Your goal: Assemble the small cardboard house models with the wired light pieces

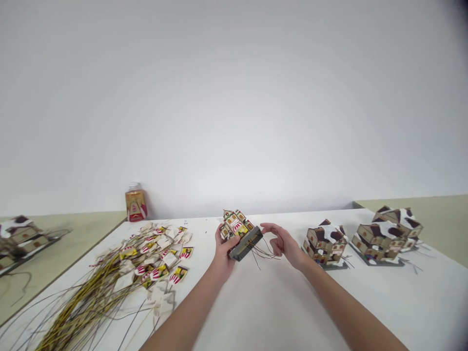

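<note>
A small model house with a red-and-white awning is tilted in the middle of the view, its grey base turned towards me and thin wires hanging from it. My left hand grips the house at its left side, thumb on the front. To the right of the base, close to the wires, is my right hand. Its index finger stretches towards the base and the other fingers are curled; I see nothing held in it.
Wired pieces with striped awnings lie on the white table at left, their long wires reaching the front. Behind stands a bottle. Model houses stand at right, another at far left. A wall rises behind.
</note>
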Demonstrator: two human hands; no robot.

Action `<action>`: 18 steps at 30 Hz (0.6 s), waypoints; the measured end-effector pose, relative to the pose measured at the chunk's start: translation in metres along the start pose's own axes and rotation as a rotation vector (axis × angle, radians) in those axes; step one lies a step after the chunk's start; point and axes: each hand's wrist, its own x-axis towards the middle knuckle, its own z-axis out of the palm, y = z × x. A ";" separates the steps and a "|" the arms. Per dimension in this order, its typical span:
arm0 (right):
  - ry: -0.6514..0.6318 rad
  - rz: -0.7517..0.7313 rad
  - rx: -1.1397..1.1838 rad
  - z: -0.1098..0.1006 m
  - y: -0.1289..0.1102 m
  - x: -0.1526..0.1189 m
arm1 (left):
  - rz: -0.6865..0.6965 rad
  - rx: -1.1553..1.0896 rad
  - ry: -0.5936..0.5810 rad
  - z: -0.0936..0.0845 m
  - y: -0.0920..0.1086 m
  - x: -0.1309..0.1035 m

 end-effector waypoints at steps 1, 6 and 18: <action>0.019 -0.004 0.024 0.001 0.000 0.000 | -0.012 -0.025 -0.010 0.000 0.002 0.000; 0.232 -0.015 0.080 0.006 0.001 0.000 | 0.035 -0.102 0.049 0.001 0.014 0.004; 0.259 -0.183 -0.216 0.021 0.018 -0.008 | 0.397 -0.098 0.238 -0.043 0.102 -0.043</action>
